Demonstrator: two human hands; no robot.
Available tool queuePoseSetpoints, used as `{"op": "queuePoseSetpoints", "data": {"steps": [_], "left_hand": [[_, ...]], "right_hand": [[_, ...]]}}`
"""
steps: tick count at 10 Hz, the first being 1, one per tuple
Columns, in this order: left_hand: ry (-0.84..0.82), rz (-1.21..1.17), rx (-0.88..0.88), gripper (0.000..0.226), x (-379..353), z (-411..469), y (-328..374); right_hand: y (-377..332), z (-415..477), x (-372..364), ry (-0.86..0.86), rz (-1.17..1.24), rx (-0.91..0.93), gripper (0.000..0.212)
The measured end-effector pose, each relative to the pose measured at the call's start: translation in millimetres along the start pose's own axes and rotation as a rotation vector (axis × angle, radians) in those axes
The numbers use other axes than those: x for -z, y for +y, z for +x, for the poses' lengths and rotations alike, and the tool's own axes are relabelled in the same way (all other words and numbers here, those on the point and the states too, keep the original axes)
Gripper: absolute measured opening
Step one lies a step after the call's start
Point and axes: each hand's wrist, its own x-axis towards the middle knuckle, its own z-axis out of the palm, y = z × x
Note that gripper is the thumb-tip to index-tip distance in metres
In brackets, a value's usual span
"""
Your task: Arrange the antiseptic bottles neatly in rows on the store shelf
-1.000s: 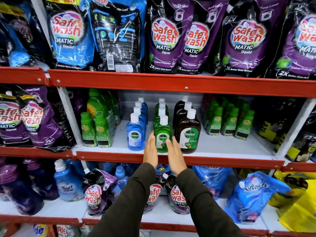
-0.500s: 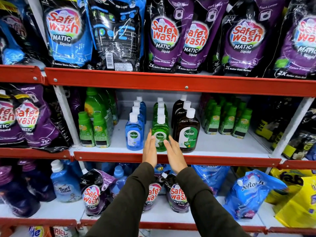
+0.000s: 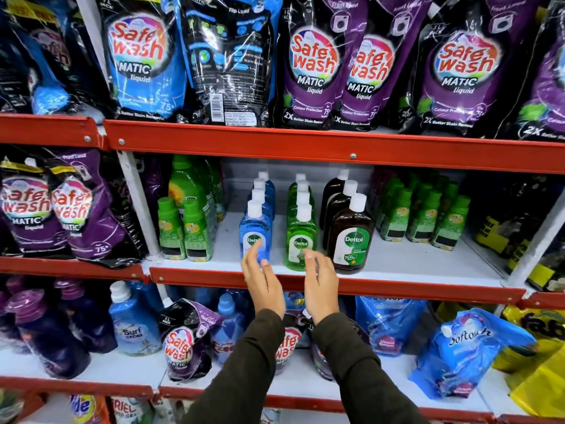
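Three rows of Dettol antiseptic bottles run front to back on the middle shelf (image 3: 412,264): a blue row led by the front blue bottle (image 3: 255,231), a green row led by the front green bottle (image 3: 300,240), and a brown row led by the front brown bottle (image 3: 350,237). My left hand (image 3: 262,278) is open, its fingertips over the lower part of the front blue bottle. My right hand (image 3: 319,281) is open, fingers at the base of the front green bottle. Neither hand grips a bottle.
Small green bottles (image 3: 183,231) stand left of the Dettol rows, more green bottles (image 3: 425,212) to the right. Safe Wash pouches (image 3: 312,62) fill the top shelf. The lower shelf holds a Surf Excel bottle (image 3: 133,324) and a blue Softouch pouch (image 3: 467,347). A red shelf lip (image 3: 397,290) runs in front.
Both hands have come off the front green bottle's sides and shifted left and slightly down. My left hand now sits in front of the blue bottle, my right in front of the green one.
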Motion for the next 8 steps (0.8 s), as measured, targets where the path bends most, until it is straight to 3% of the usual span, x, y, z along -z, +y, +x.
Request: {"op": "queuePoseSetpoints", "data": {"steps": [1,3,5,8], "left_hand": [[0.069,-0.037,0.029,0.043,19.2,23.9,-2.7],[-0.237,-0.054,0.255,0.051,40.4,72.2,-8.8],[-0.384,-0.157,0.340,0.053,38.0,81.2,-13.1],[-0.398,-0.159,0.312,0.052,41.4,80.5,-8.6]], "right_hand": [[-10.9,-3.1,-24.0,-0.103,0.114,-0.027,0.035],[-29.7,3.8,-62.5,-0.304,0.120,-0.173,0.059],[-26.0,6.5,-75.0,-0.337,0.104,-0.224,0.064],[-25.6,4.2,-76.5,-0.305,0.092,-0.193,0.063]]}}
